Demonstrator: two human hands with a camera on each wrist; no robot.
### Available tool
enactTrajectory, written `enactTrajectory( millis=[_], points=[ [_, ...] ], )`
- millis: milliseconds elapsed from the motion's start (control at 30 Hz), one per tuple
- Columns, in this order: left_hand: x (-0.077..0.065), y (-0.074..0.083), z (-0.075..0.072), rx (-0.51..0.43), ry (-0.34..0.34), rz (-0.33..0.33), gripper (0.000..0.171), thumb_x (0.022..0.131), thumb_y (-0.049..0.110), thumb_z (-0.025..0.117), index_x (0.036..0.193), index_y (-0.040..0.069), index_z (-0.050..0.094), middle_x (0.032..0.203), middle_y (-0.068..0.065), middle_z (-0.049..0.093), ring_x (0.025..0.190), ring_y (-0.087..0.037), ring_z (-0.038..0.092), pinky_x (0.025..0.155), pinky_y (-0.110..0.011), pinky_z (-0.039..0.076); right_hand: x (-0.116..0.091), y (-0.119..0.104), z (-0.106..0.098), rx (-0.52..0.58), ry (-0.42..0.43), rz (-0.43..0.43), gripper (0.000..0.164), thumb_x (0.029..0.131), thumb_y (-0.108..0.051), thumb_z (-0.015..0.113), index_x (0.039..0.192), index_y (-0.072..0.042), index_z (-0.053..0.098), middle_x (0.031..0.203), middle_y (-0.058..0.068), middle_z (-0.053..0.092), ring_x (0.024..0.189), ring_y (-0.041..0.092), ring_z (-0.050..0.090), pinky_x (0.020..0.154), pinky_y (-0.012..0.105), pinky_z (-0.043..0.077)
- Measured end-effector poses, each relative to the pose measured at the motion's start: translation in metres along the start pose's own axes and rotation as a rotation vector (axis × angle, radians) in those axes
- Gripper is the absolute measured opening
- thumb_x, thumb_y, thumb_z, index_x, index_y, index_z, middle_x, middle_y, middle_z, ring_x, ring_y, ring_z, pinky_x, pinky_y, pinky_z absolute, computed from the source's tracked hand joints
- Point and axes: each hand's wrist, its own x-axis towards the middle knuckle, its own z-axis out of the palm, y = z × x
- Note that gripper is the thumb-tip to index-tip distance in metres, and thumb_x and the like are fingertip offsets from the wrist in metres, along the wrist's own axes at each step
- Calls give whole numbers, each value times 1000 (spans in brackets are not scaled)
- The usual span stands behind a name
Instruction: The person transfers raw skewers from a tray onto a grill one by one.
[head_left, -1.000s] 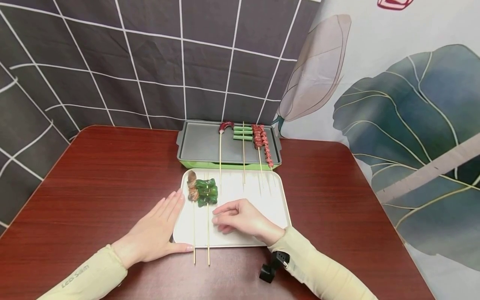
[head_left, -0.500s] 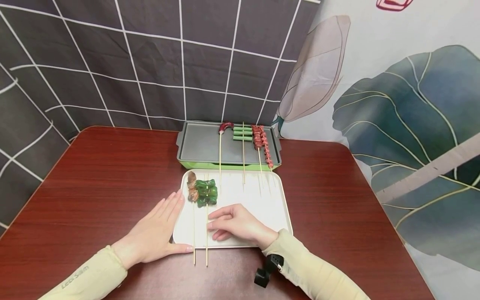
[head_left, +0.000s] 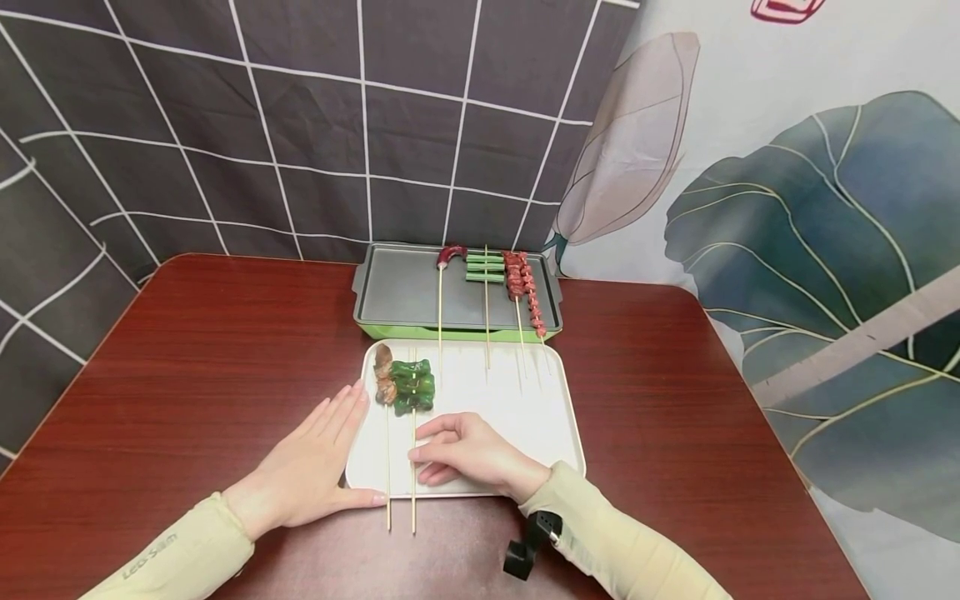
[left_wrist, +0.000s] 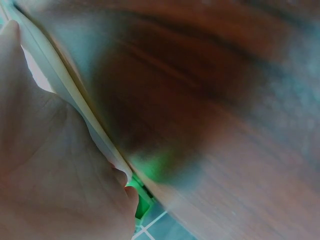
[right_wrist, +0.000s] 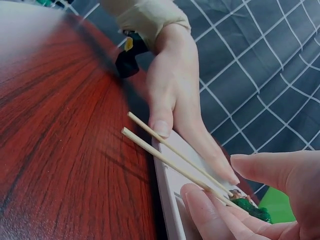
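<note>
In the head view my left hand (head_left: 307, 462) lies with straight fingers along the left rim of a white tray (head_left: 510, 425), its thumb at the tray's front left corner. On the tray's left side lie two skewers side by side: a brown meat or mushroom skewer (head_left: 385, 387) and a green pepper skewer (head_left: 414, 387). Their bare sticks stick out past the front rim. My right hand (head_left: 472, 454) is low over the tray, fingertips right at the pepper skewer's stick. In the right wrist view a gap shows between the right hand's thumb and fingers (right_wrist: 200, 205), which touch the stick.
Behind the tray stands a green grill with a grey plate (head_left: 405, 292). On it lie a dark red curved piece on a stick (head_left: 452, 253), a green bean-like skewer (head_left: 480, 267), a red meat skewer (head_left: 514, 277) and a red beaded skewer (head_left: 532, 300). Their sticks reach over the tray.
My right hand has moved slightly left and nearer, up to the pepper skewer's stick. The stick's lower end has shifted a little left. The left hand has stayed put.
</note>
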Motion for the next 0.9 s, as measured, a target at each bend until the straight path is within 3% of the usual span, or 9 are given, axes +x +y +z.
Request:
enactTrajectory(
  millis=[367,900],
  points=[
    [0,1,-1,0,3,4,120,86,81,53,154,-13,26,163,-28,20,149,-41,22,120,-51,23,1,4,2,19,15,-37,29,89,7,69,115,10,58,82,12,70,69,18,70,69,32,63],
    [0,0,-1,-10,-2,-2,120,85,81,53,155,-13,25,163,-28,19,150,-40,21,120,-52,23,0,5,6,85,33,-42,29,89,9,68,115,9,55,82,11,69,66,17,69,66,31,62]
  ],
)
